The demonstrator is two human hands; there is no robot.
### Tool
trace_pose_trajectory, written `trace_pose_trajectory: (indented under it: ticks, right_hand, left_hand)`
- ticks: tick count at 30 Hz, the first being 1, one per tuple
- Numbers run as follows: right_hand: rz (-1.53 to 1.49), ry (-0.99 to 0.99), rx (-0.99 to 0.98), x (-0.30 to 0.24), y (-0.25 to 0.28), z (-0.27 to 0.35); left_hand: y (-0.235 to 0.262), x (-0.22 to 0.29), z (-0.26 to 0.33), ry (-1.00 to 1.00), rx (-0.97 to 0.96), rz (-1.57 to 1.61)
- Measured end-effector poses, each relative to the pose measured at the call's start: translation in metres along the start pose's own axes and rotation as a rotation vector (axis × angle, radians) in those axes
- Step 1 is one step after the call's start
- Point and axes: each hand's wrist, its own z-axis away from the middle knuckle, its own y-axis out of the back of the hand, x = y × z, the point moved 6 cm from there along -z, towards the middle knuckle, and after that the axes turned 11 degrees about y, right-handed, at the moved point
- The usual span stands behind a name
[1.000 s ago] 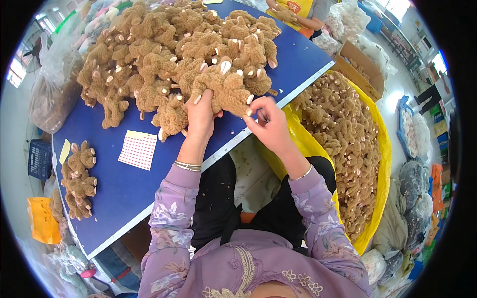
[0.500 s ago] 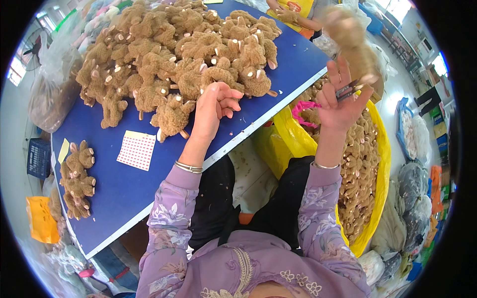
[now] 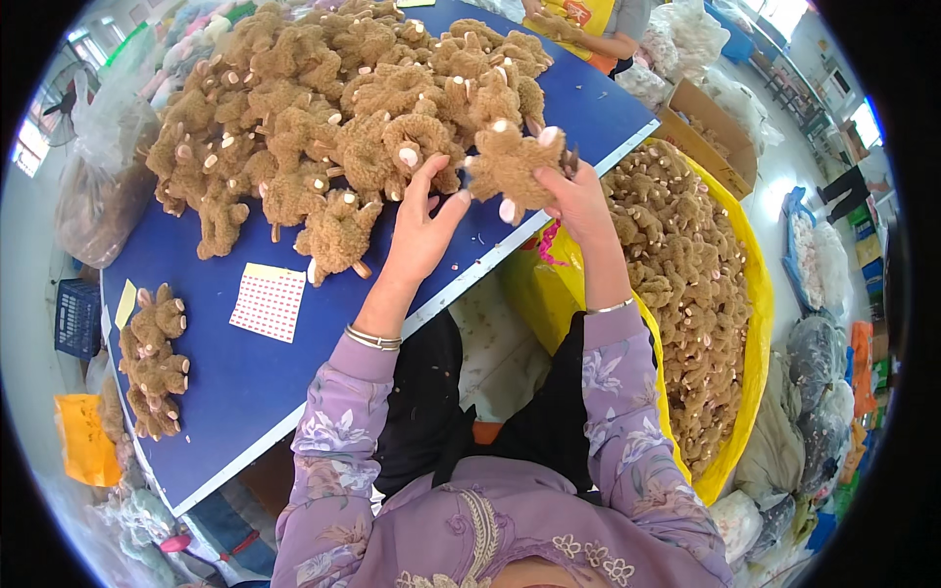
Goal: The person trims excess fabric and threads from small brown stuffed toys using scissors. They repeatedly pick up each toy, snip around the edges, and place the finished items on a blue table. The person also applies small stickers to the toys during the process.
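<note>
My right hand (image 3: 578, 201) pinches a brown fleecy plush toy (image 3: 517, 169) by its edge, above the table's near edge. The toy looks flat, with pale tips on its ears and limbs. A dark slim tool (image 3: 571, 159) shows at the same hand; its kind is mostly hidden. My left hand (image 3: 428, 220) is open, thumb and fingers apart, its thumb close to the toy's left side. Its fingertips are at the near edge of a big heap of similar brown plush toys (image 3: 294, 108); I cannot tell whether they touch.
On the blue table (image 3: 211, 392) lie a sheet of small red labels (image 3: 268, 302) and a short row of plush toys (image 3: 157, 358). Right of me stands a yellow bag (image 3: 760, 294) full of plush toys, with pink ribbon (image 3: 551, 245) beside it. A cardboard box (image 3: 711, 137) and a co-worker (image 3: 588, 29) are beyond.
My right hand has swung left and down from above the yellow bag, bringing the plush toy over the table edge beside my left hand. My left hand has opened its fingers wider.
</note>
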Motion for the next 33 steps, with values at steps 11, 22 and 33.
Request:
trace_pose_trajectory:
  ticks: [11,22,33]
  right_hand:
    - [-0.241,0.013,-0.095,-0.002,0.008,0.015]
    - [-0.008,0.063,-0.215,0.006,-0.025,0.014]
    - [0.062,0.202,-0.034,-0.006,-0.030,0.028]
  left_hand:
    - [-0.025,0.015,0.018,0.141,-0.487,0.336]
    - [-0.042,-0.008,0.029,0.288,-0.567,0.070]
    - [-0.008,-0.007,0.004,0.175,-0.009,0.384]
